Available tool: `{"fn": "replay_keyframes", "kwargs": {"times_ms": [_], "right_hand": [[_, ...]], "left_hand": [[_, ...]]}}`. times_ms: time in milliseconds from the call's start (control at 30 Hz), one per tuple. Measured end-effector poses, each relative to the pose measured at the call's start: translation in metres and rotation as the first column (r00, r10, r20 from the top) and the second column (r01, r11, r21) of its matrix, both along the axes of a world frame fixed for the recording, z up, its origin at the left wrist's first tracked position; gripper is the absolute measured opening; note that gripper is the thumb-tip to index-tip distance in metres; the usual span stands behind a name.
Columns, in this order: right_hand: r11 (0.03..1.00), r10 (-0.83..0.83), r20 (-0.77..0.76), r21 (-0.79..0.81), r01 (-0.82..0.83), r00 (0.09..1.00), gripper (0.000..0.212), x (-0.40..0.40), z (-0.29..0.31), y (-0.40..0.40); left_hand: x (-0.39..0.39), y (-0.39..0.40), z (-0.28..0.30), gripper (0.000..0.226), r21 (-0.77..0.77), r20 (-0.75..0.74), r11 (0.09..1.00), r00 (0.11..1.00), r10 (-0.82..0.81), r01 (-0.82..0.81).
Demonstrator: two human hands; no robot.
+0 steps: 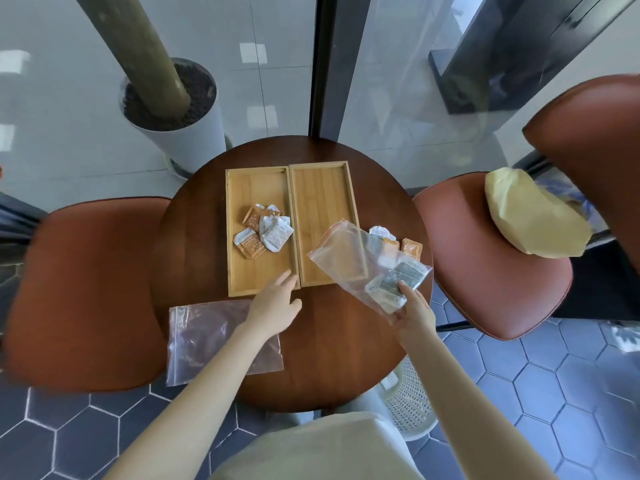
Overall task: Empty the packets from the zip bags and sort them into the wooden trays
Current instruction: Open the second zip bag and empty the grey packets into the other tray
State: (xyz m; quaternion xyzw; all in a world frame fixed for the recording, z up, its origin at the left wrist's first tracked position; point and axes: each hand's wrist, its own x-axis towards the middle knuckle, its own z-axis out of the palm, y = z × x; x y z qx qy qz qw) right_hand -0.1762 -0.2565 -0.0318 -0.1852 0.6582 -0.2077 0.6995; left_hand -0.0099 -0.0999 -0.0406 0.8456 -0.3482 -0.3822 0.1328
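Two wooden trays stand side by side on a round brown table [332, 358]. The left tray [258, 275] holds several orange and white packets [266, 232]. The right tray [320, 202] has nothing in it. My right hand [414, 311] grips the bottom corner of a clear zip bag [349, 258] with several grey packets inside, and the bag's red zip end lies over the right tray. My left hand [277, 303] hovers open by the left tray's near edge. A flat, empty zip bag [207, 341] lies at the table's near left. A few loose packets [410, 245] lie behind the held bag.
Brown padded chairs stand at the left [86, 289] and right [485, 271], the right one bearing a yellow cushion [530, 216]. A white planter [180, 126] and a glass wall are behind the table. A white mesh basket [410, 400] sits on the tiled floor.
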Motion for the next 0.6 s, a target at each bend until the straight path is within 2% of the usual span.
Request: {"fn": "replay_keyframes", "kwargs": {"times_ms": [100,167,267,433,600], "right_hand": [[0.998,0.044,-0.039,-0.042,-0.046,0.998,0.01,0.018,0.001,-0.006],[0.995,0.06,-0.065,-0.071,-0.065,0.996,0.01,0.028,0.002,-0.009],[0.991,0.096,-0.113,-0.079,-0.106,0.989,0.038,0.041,0.0,-0.012],[0.999,0.04,0.053,-0.002,-0.04,0.998,0.023,0.055,0.01,-0.015],[0.999,0.053,0.206,-0.013,-0.051,0.977,0.024,0.061,0.019,-0.014]], "left_hand": [[-0.007,-0.009,-0.02,0.066,0.145,0.124,0.969,0.968,-0.218,0.2],[-0.011,-0.01,-0.03,0.071,0.215,0.12,0.946,0.955,-0.273,0.243],[-0.018,-0.009,-0.04,0.077,0.272,0.11,0.93,0.953,-0.284,0.246],[-0.022,-0.01,-0.044,0.081,0.288,0.136,0.925,0.946,-0.296,0.248],[-0.021,-0.008,-0.043,0.082,0.276,0.134,0.926,0.944,-0.301,0.257]]}}
